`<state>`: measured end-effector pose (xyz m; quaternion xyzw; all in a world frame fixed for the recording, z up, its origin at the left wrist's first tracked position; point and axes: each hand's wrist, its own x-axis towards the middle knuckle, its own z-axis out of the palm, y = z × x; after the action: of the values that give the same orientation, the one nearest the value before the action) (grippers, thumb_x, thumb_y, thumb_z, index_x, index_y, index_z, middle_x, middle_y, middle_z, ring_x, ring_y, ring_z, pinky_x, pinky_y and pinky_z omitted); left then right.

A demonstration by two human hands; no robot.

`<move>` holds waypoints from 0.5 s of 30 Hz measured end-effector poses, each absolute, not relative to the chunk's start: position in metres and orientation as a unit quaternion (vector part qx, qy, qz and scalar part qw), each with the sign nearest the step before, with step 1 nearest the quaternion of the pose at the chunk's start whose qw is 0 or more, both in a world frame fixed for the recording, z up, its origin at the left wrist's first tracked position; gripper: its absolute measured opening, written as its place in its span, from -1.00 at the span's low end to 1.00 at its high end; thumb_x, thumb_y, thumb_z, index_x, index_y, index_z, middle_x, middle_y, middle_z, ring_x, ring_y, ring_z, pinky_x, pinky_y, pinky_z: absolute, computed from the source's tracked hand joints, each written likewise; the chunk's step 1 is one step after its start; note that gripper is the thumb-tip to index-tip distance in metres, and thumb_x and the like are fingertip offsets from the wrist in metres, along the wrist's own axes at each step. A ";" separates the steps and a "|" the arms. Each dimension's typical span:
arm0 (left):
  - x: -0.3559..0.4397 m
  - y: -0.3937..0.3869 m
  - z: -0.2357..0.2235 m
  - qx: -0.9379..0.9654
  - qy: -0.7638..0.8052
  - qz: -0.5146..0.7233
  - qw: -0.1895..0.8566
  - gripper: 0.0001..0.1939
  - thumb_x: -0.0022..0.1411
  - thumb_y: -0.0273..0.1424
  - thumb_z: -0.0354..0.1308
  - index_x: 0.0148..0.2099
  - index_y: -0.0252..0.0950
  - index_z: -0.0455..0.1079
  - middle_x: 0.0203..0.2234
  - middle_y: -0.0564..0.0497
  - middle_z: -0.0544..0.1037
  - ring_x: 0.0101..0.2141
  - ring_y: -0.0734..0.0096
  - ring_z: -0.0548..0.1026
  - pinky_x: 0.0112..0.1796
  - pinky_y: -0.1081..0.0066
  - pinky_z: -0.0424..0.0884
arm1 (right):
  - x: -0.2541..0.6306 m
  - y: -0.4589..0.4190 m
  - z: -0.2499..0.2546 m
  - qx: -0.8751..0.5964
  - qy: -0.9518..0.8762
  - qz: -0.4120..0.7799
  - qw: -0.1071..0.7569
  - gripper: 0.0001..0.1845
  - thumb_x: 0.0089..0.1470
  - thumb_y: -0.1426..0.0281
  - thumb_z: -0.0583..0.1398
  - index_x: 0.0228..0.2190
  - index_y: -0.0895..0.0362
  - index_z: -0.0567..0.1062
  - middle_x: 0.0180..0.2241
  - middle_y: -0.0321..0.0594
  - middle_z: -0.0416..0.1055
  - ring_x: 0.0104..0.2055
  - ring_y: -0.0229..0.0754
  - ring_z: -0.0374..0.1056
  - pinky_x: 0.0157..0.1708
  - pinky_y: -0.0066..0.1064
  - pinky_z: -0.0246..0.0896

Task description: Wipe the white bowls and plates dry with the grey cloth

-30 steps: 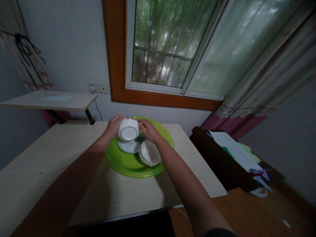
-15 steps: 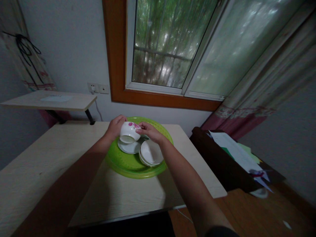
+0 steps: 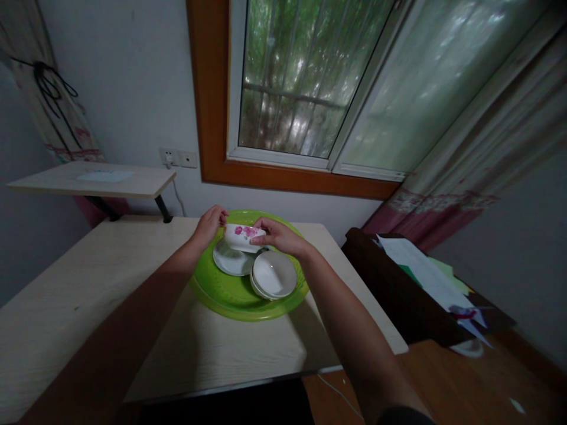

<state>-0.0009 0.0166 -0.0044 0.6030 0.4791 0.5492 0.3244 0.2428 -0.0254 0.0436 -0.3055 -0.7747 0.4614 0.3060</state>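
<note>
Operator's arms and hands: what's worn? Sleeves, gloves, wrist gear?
Left hand and right hand are ungloved; no watch or band shows at either wrist. Forearms are bare. A dark sleeve edge shows on the right arm; none visible on the left. Rings: too small to tell.

The right hand (image 3: 283, 238) grips a white flowered bowl (image 3: 241, 238) by its right side, thumb across the pink blossoms. The left hand (image 3: 209, 227) is at the bowl's left rim; whether its fingers touch is hard to tell. The bowl is tilted above a white plate (image 3: 229, 261) in a round green plastic basin (image 3: 221, 293). Nested white bowls (image 3: 275, 274) lean beside the plate, openings tipped toward the viewer. The basin stands on a pale wooden tabletop (image 3: 119, 254), below a window (image 3: 292, 100), with a raised shelf (image 3: 146, 183) at left.
</note>
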 end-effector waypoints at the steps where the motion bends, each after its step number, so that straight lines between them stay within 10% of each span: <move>1: -0.001 0.017 -0.006 0.615 0.480 0.534 0.324 -0.72 0.24 -0.22 -0.11 -0.30 -0.24 0.36 -0.42 0.02 0.43 -0.33 0.35 0.42 -0.29 0.39 0.38 | 0.249 -0.031 0.048 -0.306 -0.779 0.457 0.302 -0.62 -0.06 0.21 0.39 -0.29 0.12 0.40 -0.32 -0.32 0.37 -0.26 -0.21 0.27 -0.25 -0.42 0.18; 15: 0.002 0.026 -0.021 0.805 0.527 0.262 0.076 -0.76 0.20 -0.39 -0.01 -0.25 -0.27 0.50 -0.26 -0.17 0.56 -0.22 0.22 0.45 -0.10 0.29 0.31 | 0.314 -0.098 0.058 -0.331 -0.855 0.331 0.225 -0.76 0.05 0.23 0.36 -0.38 0.13 0.51 -0.35 -0.28 0.48 -0.28 -0.21 0.37 -0.22 -0.39 0.23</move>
<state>0.0017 0.0260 -0.0206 0.8049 0.5270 0.2618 0.0762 0.3138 -0.0978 0.0577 -0.3310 -0.8545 0.3313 0.2247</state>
